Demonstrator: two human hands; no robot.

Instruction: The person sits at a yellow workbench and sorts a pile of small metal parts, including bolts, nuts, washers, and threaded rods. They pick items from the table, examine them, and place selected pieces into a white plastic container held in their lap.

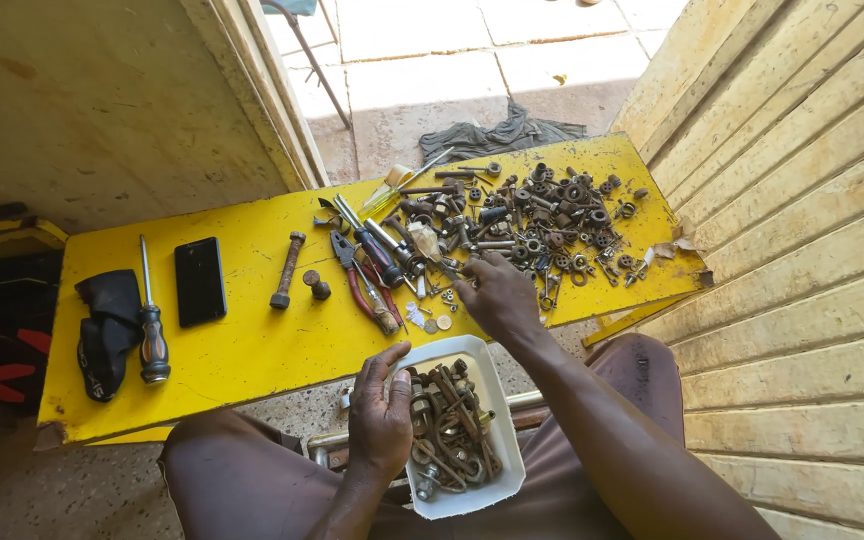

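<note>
The right hand [497, 298] reaches forward over the near edge of the yellow table [242, 345], palm down, with its fingertips at the near fringe of a wide pile of rusty nuts and bolts [552, 225]. The pile spreads ahead of this hand and off to its right, so the right hand is far nearer to it than the left. The fingers are curled loosely downward and touch small pieces at the fringe; whether they have pinched one cannot be told, since the back of the hand hides the fingertips.

The left hand [380, 415] sits back near the body, over the lap, and is closed on the left rim of a white tray [497, 400]. The thumb lies along the rim, and the fingers wrap beneath. The tray's long side runs away from the body toward the table edge, and it holds a heap of rusty bolts and bent metal pieces. It lies just behind and below the right hand, close to the right wrist.

Just to the left of the right hand lie red-handled pliers [364, 285] and some screwdrivers, pointing roughly away from the body. Farther left are a short metal bar [287, 270], a black phone [199, 281], a long screwdriver [150, 320] and a black cloth [107, 330].
</note>
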